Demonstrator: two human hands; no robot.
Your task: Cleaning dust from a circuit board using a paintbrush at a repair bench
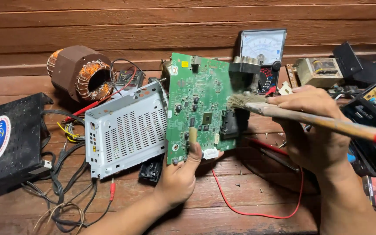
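Brushing is under way: a green circuit board (196,104) is held upright above the tabletop (249,217), pinched at its bottom edge by the left hand (180,176). A paintbrush (310,119) is clasped in the right hand (312,126), bristles touching the board's right side. Loose screws (240,178) are seen below.

Green circuit board (199,104) is seen matt, studded with glossy black chips. Paintbrush (310,118) is made of worn wood with frayed pale bristles. Perforated chassis (125,130) is dull grey sheet metal. Bench (240,217) is rough reddish wood planks. Stator (80,73) is wound in shiny copper wire.
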